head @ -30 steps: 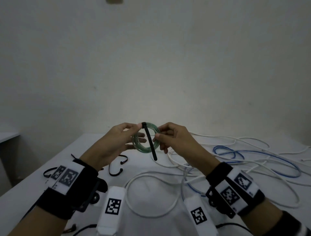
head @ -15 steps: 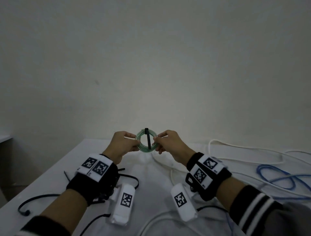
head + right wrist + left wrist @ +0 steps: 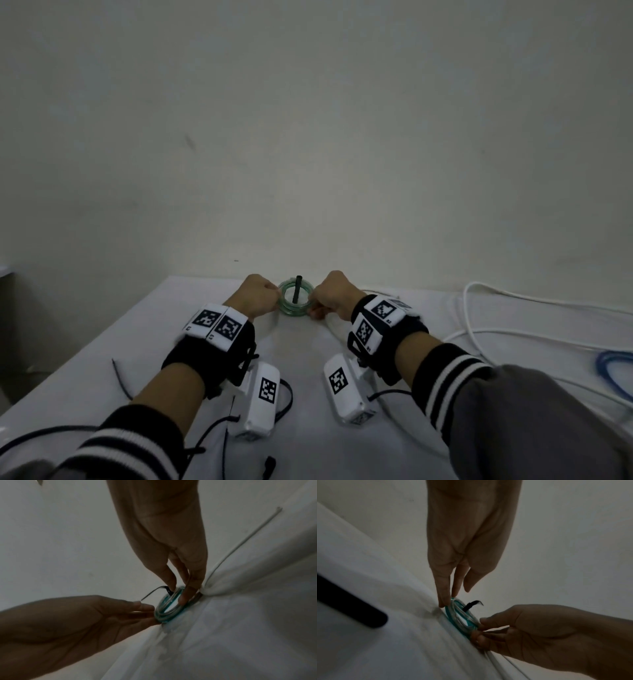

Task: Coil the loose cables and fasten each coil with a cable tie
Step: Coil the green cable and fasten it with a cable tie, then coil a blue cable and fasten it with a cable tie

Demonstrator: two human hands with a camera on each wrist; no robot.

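Now both arms reach straight ahead to the far middle of the table [image 3: 102, 359], wrists raised and fingers pointing down. The left hand [image 3: 257, 295] pinches the left edge of a small green cable coil [image 3: 295, 310] between thumb and fingertips; in the left wrist view its fingers [image 3: 444, 591] run nearly straight down onto the coil [image 3: 462, 619]. The right hand [image 3: 334, 293] pinches the right edge the same way, and the right wrist view shows its fingers [image 3: 186, 595] pressed on the ring [image 3: 169, 608] from above. The coil lies on or just above the table top; which one I cannot tell. A black cable tie [image 3: 297, 289] is wrapped across it, its free end sticking up between the two hands.

White cables [image 3: 513, 339] loop over the right side of the table, and a blue cable [image 3: 613, 371] curls at the right edge, well apart from the coil. One white cable [image 3: 240, 543] runs off just beside the right hand. Loose black ties [image 3: 120, 378] lie on the near left, beside and partly under the left forearm. Both wrists carry black bands with white marker tags, and each has a white box hanging below it. A bare pale wall rises behind the table.
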